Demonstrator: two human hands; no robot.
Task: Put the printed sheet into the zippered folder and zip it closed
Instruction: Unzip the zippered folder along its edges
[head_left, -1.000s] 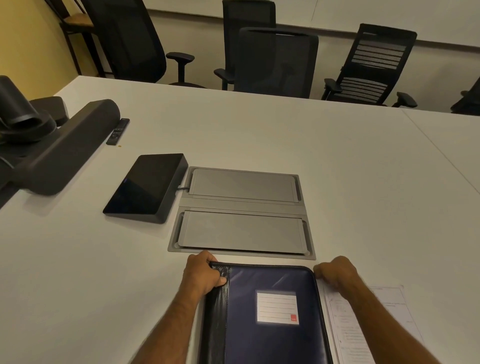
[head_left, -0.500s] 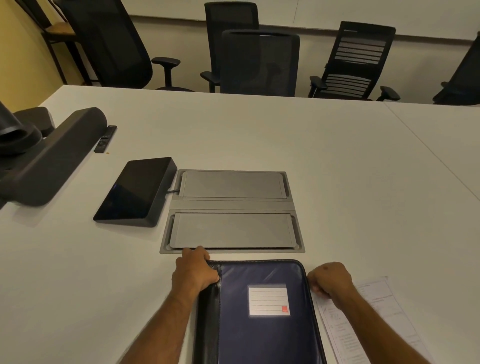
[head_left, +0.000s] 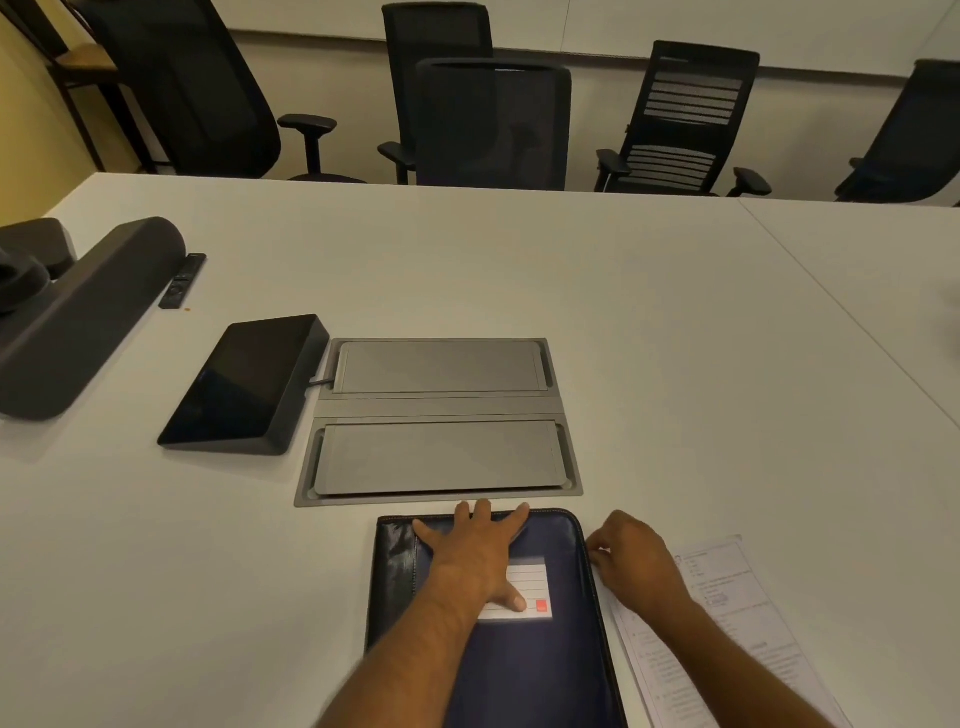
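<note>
While closed: folder (head_left: 498, 623) flat on desk (head_left: 623, 312), near edge.
Left hand (head_left: 475, 551): spread flat, pinning cover.
Right hand (head_left: 631, 564): curled at zipper edge; grip unclear.
Sheet (head_left: 727, 623): right of folder, under forearm.

White table (head_left: 623, 322) carries folder (head_left: 545, 675), sheet (head_left: 737, 623), tablet (head_left: 244, 384), remote (head_left: 182, 280).

Single head-worn wide-angle view, looking forward and down across white table (head_left: 623, 322); near edge close, chairs (head_left: 493, 119) far.
</note>
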